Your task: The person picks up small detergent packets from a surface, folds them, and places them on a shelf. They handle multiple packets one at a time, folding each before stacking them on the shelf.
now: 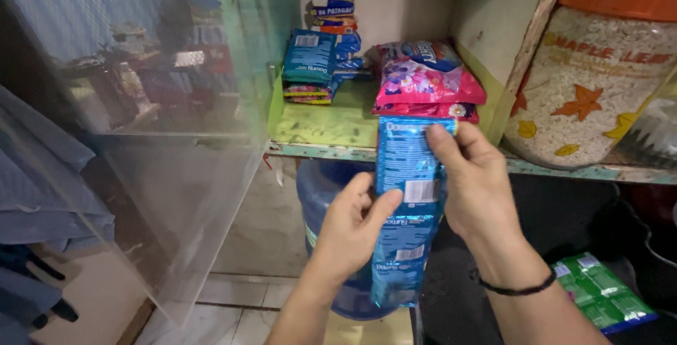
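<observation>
Both my hands hold a hanging strip of blue sachets (405, 204) upright in front of a shelf. My left hand (352, 225) grips its middle from the left, thumb across the front. At the strip's top edge, my right hand (476, 183) pinches it; a black band circles that wrist. Just behind the strip, pink flowered packets (427, 81) lie stacked on the green shelf (331, 123). Further back on the shelf stands a pile of blue sachet strips (314, 59).
A clear plastic door panel (176, 176) swings open at the left. A large jar with an orange lid (599, 70) stands on the right. Below the shelf sits a blue water jug (324, 197). Green sachets (599, 292) lie at the lower right.
</observation>
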